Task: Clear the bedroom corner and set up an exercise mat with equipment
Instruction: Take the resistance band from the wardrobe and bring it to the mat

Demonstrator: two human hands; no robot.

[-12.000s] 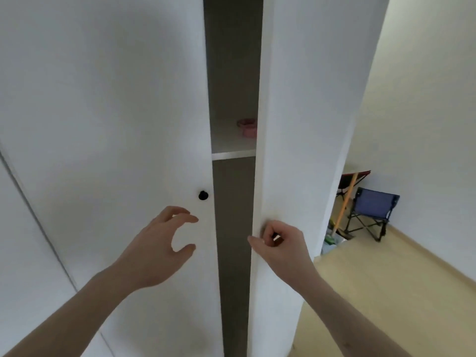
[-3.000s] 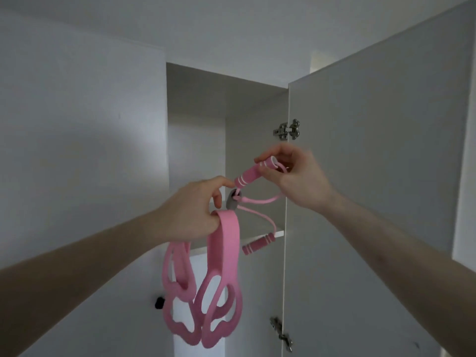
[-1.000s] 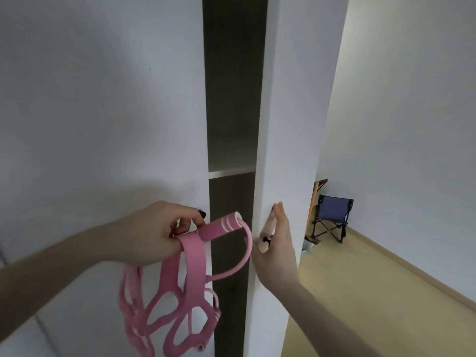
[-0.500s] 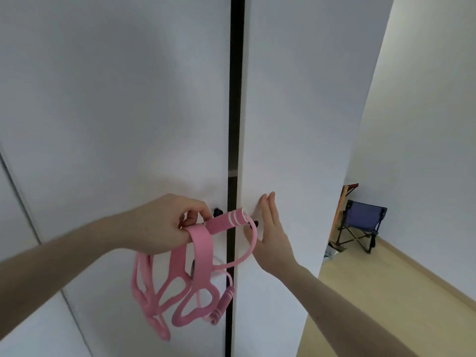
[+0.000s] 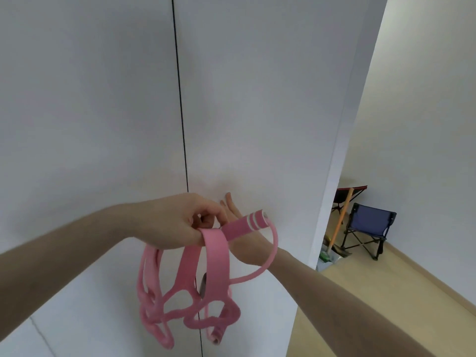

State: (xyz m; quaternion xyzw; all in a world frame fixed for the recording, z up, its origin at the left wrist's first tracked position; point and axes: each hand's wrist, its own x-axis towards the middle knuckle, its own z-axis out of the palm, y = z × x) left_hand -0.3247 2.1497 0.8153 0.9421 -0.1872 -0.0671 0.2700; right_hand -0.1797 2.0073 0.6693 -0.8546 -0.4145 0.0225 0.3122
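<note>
Pink resistance band (image 5: 206,284) and skipping rope (image 5: 244,224) hang below the left hand (image 5: 175,222), whose curled fingers grip both. Right hand (image 5: 239,228), fingers straight, presses the wardrobe door (image 5: 257,112); push flat until it latches, keeping loops clear of the seam.

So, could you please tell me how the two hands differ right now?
The left hand grips the pink resistance bands and skipping rope handle; the right hand holds nothing, fingers straight against the right wardrobe door. The left hand shows fully; it mostly hides the right.
</note>
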